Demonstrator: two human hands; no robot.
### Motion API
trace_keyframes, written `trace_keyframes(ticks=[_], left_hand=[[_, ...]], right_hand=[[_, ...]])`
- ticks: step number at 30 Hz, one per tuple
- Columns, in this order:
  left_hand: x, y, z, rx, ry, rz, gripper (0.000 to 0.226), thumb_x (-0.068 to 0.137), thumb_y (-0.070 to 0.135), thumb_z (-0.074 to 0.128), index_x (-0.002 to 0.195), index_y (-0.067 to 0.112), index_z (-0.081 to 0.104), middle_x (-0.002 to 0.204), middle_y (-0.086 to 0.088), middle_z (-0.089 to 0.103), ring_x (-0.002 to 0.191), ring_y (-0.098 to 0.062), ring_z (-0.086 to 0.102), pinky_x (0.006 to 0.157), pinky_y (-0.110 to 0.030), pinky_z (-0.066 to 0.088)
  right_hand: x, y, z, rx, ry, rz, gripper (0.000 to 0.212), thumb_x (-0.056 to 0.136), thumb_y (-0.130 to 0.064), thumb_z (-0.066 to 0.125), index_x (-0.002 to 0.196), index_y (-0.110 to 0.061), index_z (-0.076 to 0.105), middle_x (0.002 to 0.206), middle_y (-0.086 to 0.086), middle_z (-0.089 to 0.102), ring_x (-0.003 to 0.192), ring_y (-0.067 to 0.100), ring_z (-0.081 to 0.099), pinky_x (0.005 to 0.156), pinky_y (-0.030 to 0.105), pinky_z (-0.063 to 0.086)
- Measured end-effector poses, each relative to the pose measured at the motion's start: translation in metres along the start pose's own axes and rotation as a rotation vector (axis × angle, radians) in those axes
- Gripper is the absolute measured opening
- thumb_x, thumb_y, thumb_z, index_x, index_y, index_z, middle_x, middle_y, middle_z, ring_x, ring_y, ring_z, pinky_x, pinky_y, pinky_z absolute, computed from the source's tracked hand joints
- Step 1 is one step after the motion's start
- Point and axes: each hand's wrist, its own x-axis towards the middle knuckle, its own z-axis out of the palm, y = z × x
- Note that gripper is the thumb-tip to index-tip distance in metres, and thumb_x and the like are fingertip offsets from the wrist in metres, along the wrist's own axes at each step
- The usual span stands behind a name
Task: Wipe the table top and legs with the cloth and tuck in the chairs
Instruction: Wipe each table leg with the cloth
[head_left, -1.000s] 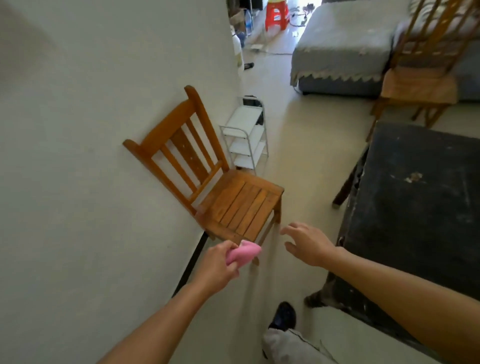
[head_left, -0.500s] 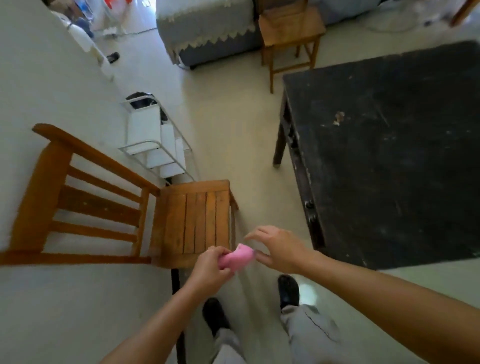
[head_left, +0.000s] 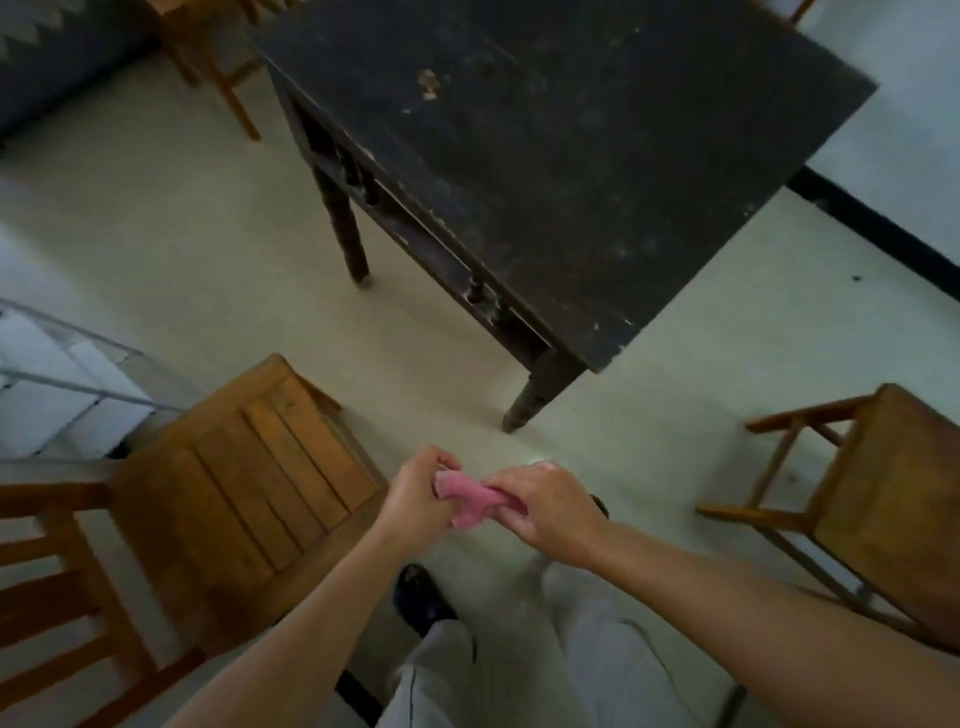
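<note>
Shelving (head_left: 62, 395) of white wire stood at the far left edge, just beside a slatted chair (head_left: 249, 483) of orange-brown wood whose seat pointed toward the middle of the pale floor (head_left: 156, 218), well apart from the bench. In the top left corner the scalloped hem of a grey bed cover (head_left: 62, 67) showed. Next to it a second chair (head_left: 208, 26), mostly cut off by the frame, stood near the bench's far corner. In the lower middle, the left hand (head_left: 415, 499) had its fingers curled round one end of a pink cloth (head_left: 470, 501). The cloth was bunched into a short roll and held in the air over the floor, clear of the bench, above the person's grey trousers (head_left: 571, 649) and a dark shoe (head_left: 421, 597). The right hand (head_left: 545, 506) gripped the cloth's other end from above, fingers folded over it. Beyond the hands the black bench (head_left: 571, 156) filled the upper middle and right, its worn top marked with pale scuffs and one turned leg (head_left: 530, 400) nearest the hands. At the right edge a third chair (head_left: 893, 509) stood apart from the bench, not tucked in.
</note>
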Motion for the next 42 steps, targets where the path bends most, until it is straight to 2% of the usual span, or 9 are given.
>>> trace_keyframes(ticks=[6,9,14,21,28,32,37,39,42], left_hand=[[0.046,-0.025,0.068,0.09,-0.075,0.004,0.036,0.076,-0.001,0.066,0.105,0.017,0.056,0.089,-0.007,0.065,0.082,-0.021,0.064,0.072,-0.037,0.056],[0.089,-0.043,0.1,0.149,0.025,0.039,0.028,0.086,0.013,0.063,0.113,0.014,0.056,0.095,-0.004,0.061,0.086,-0.017,0.058,0.072,-0.026,0.045],[0.164,-0.07,0.149,0.172,0.172,0.159,0.035,0.096,0.03,0.051,0.127,0.013,0.05,0.114,-0.008,0.058,0.103,-0.022,0.056,0.089,-0.034,0.046],[0.259,-0.11,0.184,0.29,0.354,0.55,0.04,0.1,0.043,0.035,0.131,0.022,0.048,0.121,-0.002,0.06,0.101,-0.017,0.056,0.088,-0.038,0.048],[0.326,-0.133,0.187,0.432,0.553,0.989,0.031,0.101,0.039,0.033,0.119,0.022,0.051,0.089,0.001,0.063,0.078,-0.021,0.06,0.07,-0.04,0.051],[0.337,-0.133,0.189,0.386,0.649,1.156,0.037,0.099,0.042,0.032,0.097,0.015,0.056,0.076,0.0,0.061,0.067,-0.022,0.06,0.062,-0.045,0.051],[0.329,-0.127,0.186,0.26,0.657,1.193,0.05,0.098,0.047,0.03,0.084,0.009,0.059,0.069,-0.006,0.061,0.063,-0.026,0.059,0.057,-0.046,0.05],[0.328,-0.113,0.183,0.153,0.711,1.202,0.051,0.097,0.047,0.031,0.083,0.009,0.06,0.069,-0.005,0.063,0.062,-0.022,0.061,0.058,-0.044,0.051],[0.334,-0.094,0.181,0.049,0.797,1.246,0.047,0.098,0.045,0.033,0.083,0.01,0.061,0.068,-0.005,0.064,0.059,-0.021,0.062,0.056,-0.045,0.051]], right_hand=[[-0.039,0.074,0.027,0.012,0.064,0.325,0.014,0.09,-0.027,0.056,0.098,-0.018,0.063,0.092,0.0,0.067,0.08,0.022,0.061,0.068,0.033,0.041],[-0.044,0.136,0.037,0.007,0.12,0.447,0.012,0.093,-0.024,0.054,0.098,-0.014,0.058,0.095,0.005,0.065,0.082,0.028,0.061,0.065,0.033,0.037],[-0.025,0.235,0.063,0.062,0.35,0.546,0.02,0.092,-0.015,0.053,0.111,-0.015,0.057,0.086,0.006,0.066,0.078,0.032,0.063,0.062,0.031,0.037],[0.048,0.314,0.097,0.102,0.577,0.3,0.039,0.095,-0.009,0.05,0.133,-0.017,0.05,0.108,0.009,0.07,0.089,0.028,0.065,0.075,0.028,0.045],[0.115,0.338,0.118,0.282,0.989,-0.092,0.027,0.097,-0.011,0.053,0.124,-0.011,0.055,0.095,-0.013,0.059,0.083,-0.017,0.057,0.068,0.002,0.045],[0.117,0.341,0.162,0.136,1.073,-0.248,0.013,0.098,-0.014,0.053,0.107,-0.014,0.061,0.088,-0.01,0.063,0.073,0.0,0.06,0.068,0.019,0.054],[0.073,0.38,0.181,-0.411,0.664,-0.339,0.031,0.088,-0.017,0.063,0.119,-0.019,0.064,0.113,0.0,0.066,0.087,0.006,0.06,0.077,0.021,0.055],[0.076,0.373,0.157,-0.235,0.865,-0.18,0.03,0.092,-0.015,0.057,0.121,-0.019,0.06,0.111,0.0,0.065,0.095,0.011,0.061,0.084,0.036,0.057],[0.092,0.34,0.139,-0.022,1.11,-0.174,0.02,0.099,-0.018,0.047,0.118,-0.019,0.054,0.104,-0.006,0.061,0.09,0.006,0.061,0.082,0.034,0.058]])
